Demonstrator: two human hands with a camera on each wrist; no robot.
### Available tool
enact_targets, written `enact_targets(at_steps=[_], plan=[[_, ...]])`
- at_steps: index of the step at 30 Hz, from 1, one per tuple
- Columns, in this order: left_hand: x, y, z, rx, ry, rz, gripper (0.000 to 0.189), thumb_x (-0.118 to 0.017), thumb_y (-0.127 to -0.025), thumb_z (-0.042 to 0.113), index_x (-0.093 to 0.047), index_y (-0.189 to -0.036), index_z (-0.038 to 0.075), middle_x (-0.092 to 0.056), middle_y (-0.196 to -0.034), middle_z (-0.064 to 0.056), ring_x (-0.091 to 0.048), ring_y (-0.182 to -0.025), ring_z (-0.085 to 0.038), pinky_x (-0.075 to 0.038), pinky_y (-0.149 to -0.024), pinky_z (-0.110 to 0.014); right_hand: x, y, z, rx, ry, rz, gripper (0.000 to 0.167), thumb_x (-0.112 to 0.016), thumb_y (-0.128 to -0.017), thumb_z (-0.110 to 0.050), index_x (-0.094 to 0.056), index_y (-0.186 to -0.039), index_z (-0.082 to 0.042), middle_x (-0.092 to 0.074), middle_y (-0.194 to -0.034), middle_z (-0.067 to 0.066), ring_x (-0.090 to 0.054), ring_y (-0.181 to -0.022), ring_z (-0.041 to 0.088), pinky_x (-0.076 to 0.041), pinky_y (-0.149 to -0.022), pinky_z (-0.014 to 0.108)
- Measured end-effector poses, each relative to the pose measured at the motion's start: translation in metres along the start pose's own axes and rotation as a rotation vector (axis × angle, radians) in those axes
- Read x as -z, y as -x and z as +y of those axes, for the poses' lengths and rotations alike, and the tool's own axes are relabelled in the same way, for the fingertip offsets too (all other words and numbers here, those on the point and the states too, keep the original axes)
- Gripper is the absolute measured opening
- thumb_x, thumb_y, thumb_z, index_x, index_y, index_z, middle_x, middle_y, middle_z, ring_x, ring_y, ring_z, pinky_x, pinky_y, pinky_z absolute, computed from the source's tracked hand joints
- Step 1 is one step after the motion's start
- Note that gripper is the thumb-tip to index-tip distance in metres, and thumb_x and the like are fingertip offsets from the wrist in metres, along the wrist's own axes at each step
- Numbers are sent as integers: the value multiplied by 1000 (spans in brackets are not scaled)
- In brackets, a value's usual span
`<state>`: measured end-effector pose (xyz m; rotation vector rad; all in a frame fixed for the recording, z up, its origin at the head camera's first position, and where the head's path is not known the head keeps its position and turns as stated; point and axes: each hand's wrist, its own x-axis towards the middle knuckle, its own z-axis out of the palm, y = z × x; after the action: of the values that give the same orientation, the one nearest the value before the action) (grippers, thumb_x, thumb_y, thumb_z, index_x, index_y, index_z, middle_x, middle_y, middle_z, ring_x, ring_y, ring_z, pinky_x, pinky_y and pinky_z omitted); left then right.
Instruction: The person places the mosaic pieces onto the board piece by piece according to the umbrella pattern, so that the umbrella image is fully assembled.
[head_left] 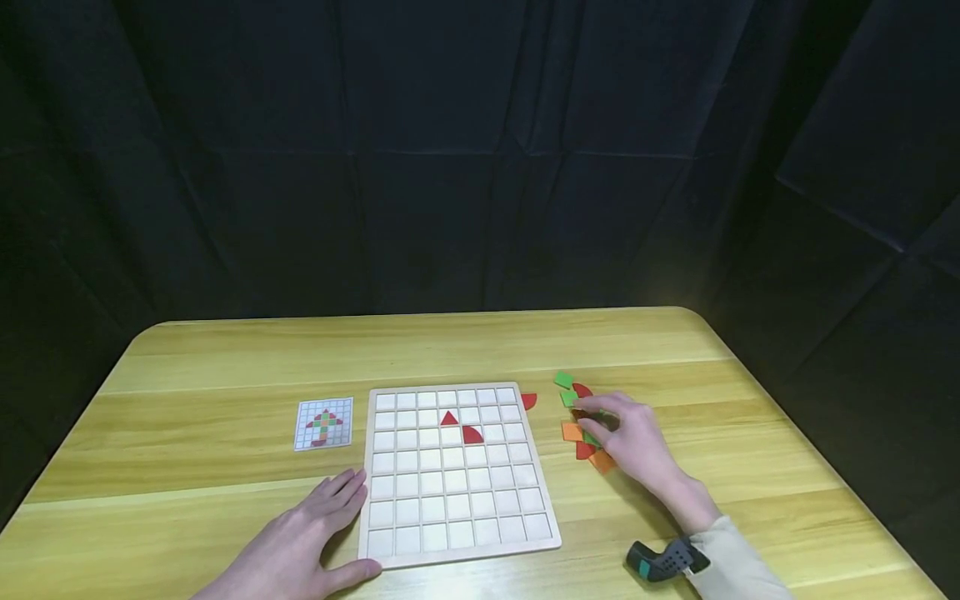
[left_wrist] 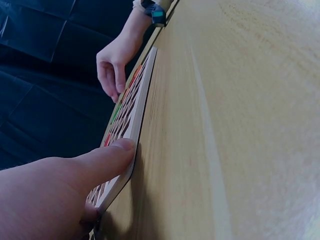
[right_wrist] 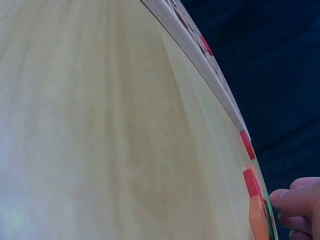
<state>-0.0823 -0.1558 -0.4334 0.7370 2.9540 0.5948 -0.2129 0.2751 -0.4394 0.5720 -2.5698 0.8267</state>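
Observation:
My left hand (head_left: 300, 533) lies at the near left corner of a white gridded board (head_left: 465, 557), thumb on the front rim and straight fingers touching the left side. In the board's grid sit a red triangle (head_left: 449, 419) and, below and right of it, a red quarter-circle tile (head_left: 472, 434). Over a loose cluster of tiles right of the board is my right hand (head_left: 626, 437), thumb and forefinger bent with a gap between them. Beneath it are a green square (head_left: 569, 399), an orange tile (head_left: 572, 432) and a red tile (head_left: 584, 451); the hand partly covers others.
A small pattern card (head_left: 323, 423) with a coloured grid figure lies left of the board. Another red quarter-circle (head_left: 529, 402) is against the board's right edge. The wooden table (head_left: 225, 358) ends at dark curtains (head_left: 450, 208) behind and on both sides.

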Motion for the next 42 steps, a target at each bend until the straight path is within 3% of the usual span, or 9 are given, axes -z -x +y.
enact_targets(at_steps=[17,24,29,36,42], plan=[[1,1,0,-5,-4,-4,97,-57,-85,75,-51,-143,-3,-43,-154,-20,-43,-139,-42,-44,-106,-55,2,-1,8,-63,84,11,21,-85,-78,-9,-80,-99,-10,-76,-93,4,-69,-85,20,-55,-68,32],[1,0,0,6,11,-3,97,-57,-85,75,-51,-143,-3,-44,-153,-20,-43,-139,-41,-43,-107,-55,-2,-5,7,-76,113,9,22,-87,-76,-12,-79,-97,-9,-75,-91,6,-62,-77,18,-44,-61,26],[0,0,0,-1,12,-5,97,-57,-85,75,-51,-142,-3,-44,-153,-21,-44,-139,-41,-43,-106,-55,-2,-7,7,-98,108,2,20,-87,-77,-13,-79,-95,-9,-76,-91,5,-65,-79,19,-46,-63,27],[0,0,2,9,24,-5,98,-56,-84,76,-52,-142,-2,-45,-153,-20,-43,-139,-40,-43,-107,-54,-4,-7,-9,-31,75,59,21,-90,-72,-13,-79,-90,-9,-76,-87,5,-70,-75,19,-50,-60,25],[1,-1,2,9,21,0,97,-56,-85,76,-52,-142,-3,-45,-152,-20,-44,-139,-41,-44,-106,-54,-15,-6,-34,28,13,31,20,-90,-72,-14,-79,-88,-13,-74,-84,-1,-68,-71,11,-50,-59,21]])
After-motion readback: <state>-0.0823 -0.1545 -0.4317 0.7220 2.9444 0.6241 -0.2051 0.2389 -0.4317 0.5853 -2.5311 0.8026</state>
